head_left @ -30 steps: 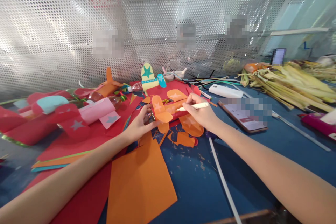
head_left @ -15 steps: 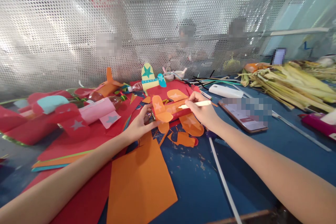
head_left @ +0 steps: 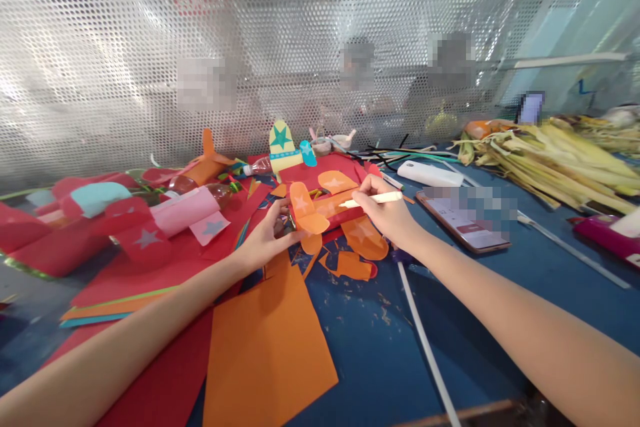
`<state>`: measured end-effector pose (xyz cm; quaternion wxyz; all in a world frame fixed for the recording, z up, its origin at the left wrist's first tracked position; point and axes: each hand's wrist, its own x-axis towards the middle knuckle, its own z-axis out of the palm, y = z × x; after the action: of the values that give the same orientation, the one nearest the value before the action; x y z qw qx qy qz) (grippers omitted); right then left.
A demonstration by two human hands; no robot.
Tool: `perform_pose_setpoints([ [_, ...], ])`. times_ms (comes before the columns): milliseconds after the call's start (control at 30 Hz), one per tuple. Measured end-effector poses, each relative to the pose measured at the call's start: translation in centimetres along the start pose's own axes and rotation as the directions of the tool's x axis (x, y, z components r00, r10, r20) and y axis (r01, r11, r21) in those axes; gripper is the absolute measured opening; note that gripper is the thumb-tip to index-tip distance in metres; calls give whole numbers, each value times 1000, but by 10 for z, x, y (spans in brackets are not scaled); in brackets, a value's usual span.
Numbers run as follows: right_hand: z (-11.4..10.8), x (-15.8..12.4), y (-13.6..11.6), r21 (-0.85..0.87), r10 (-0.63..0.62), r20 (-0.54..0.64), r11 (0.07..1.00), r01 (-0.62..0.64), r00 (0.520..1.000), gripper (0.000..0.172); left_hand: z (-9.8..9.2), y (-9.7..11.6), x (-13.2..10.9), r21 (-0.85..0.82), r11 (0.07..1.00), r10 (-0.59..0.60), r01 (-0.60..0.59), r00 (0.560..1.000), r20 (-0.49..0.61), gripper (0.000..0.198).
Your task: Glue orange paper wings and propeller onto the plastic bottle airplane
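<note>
My right hand [head_left: 385, 210] pinches a pale marker pen [head_left: 377, 199], its tip touching the orange body of a paper toy plane [head_left: 330, 205]. Orange wings and tail pieces with light stars stick out from the plane, and red paper shows along its lower side. My left hand [head_left: 270, 233] is closed around the plane's tail end, fingers partly hidden behind it. Below the plane lie orange paper scraps [head_left: 353, 265]. An orange sheet [head_left: 270, 347] lies nearer to me, beside red sheets [head_left: 150, 373].
Finished-looking paper planes [head_left: 190, 210] crowd the left. A yellow plane [head_left: 281, 140] stands behind. To the right are a phone [head_left: 463, 220], a white device [head_left: 430, 173], dried corn husks [head_left: 565, 153] and a white strip [head_left: 425, 340]. A perforated metal screen [head_left: 300, 27] rises at the back.
Almost nothing differs. Both hands keep their places on the plane, and the pen tip stays on its orange body.
</note>
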<state>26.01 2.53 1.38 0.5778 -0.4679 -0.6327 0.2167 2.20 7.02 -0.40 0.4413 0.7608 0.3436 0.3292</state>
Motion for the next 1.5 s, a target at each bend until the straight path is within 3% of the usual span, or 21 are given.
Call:
perform_pose_setpoints([
  [600,-1,1,2,-13,-8,-13,1000,8,1000,22,0,0,0,-3,1000,6,-6,1000,-9,58],
  [1033,0,-1,0,-25,9,41,1000,-8,999,22,0,-2,0,5,1000,-2,3,1000,-23,59],
  [1500,1,-1,1,-37,16,3,999,-16,1000,22,0,-1,0,17,1000,4,-4,1000,-13,57],
])
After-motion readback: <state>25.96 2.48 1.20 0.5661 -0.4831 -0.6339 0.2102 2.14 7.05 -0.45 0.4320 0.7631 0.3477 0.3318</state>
